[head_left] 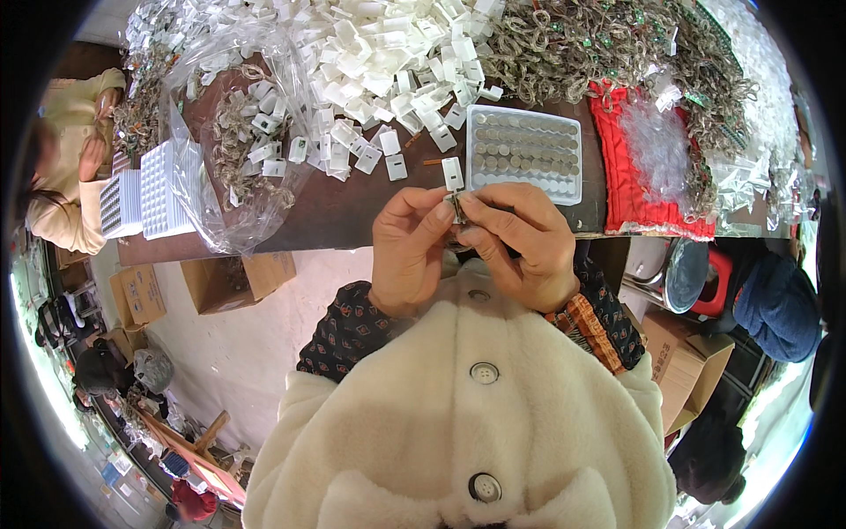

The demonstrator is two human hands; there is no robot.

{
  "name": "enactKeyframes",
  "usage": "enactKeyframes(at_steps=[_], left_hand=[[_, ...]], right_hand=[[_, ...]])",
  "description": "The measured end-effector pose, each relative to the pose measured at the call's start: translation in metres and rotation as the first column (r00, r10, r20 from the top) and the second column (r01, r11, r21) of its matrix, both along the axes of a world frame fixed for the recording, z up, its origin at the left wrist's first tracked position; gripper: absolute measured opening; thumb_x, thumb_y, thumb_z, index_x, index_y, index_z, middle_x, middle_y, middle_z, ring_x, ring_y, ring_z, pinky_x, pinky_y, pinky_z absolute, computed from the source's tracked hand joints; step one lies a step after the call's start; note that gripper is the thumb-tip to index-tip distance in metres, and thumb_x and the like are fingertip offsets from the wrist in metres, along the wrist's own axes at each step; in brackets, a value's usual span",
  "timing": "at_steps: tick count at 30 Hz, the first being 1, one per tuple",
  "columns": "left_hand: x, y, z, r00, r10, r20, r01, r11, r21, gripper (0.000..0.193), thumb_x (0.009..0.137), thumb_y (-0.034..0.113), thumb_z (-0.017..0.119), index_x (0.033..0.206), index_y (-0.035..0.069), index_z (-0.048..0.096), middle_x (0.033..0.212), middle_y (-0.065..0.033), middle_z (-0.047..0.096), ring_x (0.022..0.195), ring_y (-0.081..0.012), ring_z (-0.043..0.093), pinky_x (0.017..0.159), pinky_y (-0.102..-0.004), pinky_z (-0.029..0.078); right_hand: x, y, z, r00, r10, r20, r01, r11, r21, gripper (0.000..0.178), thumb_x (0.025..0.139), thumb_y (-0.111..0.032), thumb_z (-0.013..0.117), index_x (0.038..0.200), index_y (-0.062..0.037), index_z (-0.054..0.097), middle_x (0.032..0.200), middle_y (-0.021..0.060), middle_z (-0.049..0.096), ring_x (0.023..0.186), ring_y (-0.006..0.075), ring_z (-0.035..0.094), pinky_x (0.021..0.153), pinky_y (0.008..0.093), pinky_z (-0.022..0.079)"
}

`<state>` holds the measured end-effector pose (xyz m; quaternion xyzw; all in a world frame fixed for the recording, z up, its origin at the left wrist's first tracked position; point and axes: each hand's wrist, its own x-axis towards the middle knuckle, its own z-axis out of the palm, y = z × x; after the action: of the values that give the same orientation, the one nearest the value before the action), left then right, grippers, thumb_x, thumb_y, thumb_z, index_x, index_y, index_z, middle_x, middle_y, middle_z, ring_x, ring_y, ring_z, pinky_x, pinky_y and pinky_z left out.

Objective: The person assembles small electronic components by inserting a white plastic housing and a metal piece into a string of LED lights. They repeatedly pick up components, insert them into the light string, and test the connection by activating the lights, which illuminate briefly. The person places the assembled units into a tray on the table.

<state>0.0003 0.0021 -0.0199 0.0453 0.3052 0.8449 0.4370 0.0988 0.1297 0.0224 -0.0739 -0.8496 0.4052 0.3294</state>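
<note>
Head view, hands: the left hand (410,251) and right hand (520,247) meet just off the near edge of the brown tabletop (352,212), held close to the chest so the work sits right under the eyes.
Grip: the fingertips of both hands are pinched together on a small metal piece (458,209); its shape is too small to tell.
White tray (526,155): at the near edge, just beyond the hands, its rows filled with round metal parts, within easy reach.
White clips (379,62): heaped toward the far edge, a few strays near the tray.
Wiry parts (599,44): piled at the far right corner.
</note>
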Motion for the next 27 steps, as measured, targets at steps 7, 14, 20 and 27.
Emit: enactKeyframes(at_steps=[7, 14, 20, 27], left_hand=[[-0.004, -0.002, 0.002, 0.993, -0.116, -0.015, 0.116, 0.993, 0.015, 0.012, 0.095, 0.001, 0.063, 0.108, 0.001, 0.062, 0.102, -0.0130, 0.069, 0.080, -0.0176, 0.066, 0.072, -0.0318, 0.057], [-0.006, -0.004, 0.004, 0.975, -0.200, 0.095, 0.193, 0.978, 0.080, 0.012, 0.096, 0.003, 0.063, 0.107, 0.000, 0.062, 0.100, -0.0123, 0.068, 0.078, -0.0178, 0.065, 0.070, -0.0310, 0.056], [-0.003, 0.000, 0.001, 0.995, -0.068, 0.073, 0.066, 0.997, 0.035, 0.011, 0.097, 0.003, 0.062, 0.108, 0.001, 0.062, 0.101, -0.0097, 0.069, 0.082, -0.0146, 0.066, 0.075, -0.0288, 0.055], [-0.004, 0.001, 0.000, 0.999, -0.009, 0.031, 0.009, 1.000, 0.012, 0.013, 0.096, 0.000, 0.062, 0.108, 0.001, 0.062, 0.100, -0.0100, 0.070, 0.080, -0.0142, 0.065, 0.072, -0.0282, 0.056]], right_hand=[[0.002, 0.002, 0.007, 0.990, -0.021, 0.136, 0.066, 0.940, -0.334, 0.021, 0.080, 0.008, 0.075, 0.098, -0.0007, 0.073, 0.096, 0.0101, 0.069, 0.082, 0.0183, 0.068, 0.073, 0.0287, 0.055], [0.004, 0.007, 0.014, 0.991, 0.016, 0.135, 0.010, 0.981, -0.192, 0.023, 0.077, 0.005, 0.075, 0.098, -0.0027, 0.073, 0.094, 0.0100, 0.070, 0.082, 0.0222, 0.068, 0.072, 0.0316, 0.053], [0.001, -0.002, 0.008, 0.999, -0.036, 0.033, 0.027, 0.969, 0.244, 0.033, 0.076, -0.005, 0.075, 0.108, -0.0010, 0.069, 0.104, 0.0115, 0.069, 0.089, 0.0283, 0.067, 0.075, 0.0369, 0.051], [0.001, -0.005, 0.004, 0.996, 0.008, 0.088, -0.011, 1.000, 0.026, 0.029, 0.080, -0.002, 0.074, 0.108, 0.0019, 0.070, 0.108, 0.0146, 0.067, 0.090, 0.0302, 0.067, 0.078, 0.0371, 0.054]])
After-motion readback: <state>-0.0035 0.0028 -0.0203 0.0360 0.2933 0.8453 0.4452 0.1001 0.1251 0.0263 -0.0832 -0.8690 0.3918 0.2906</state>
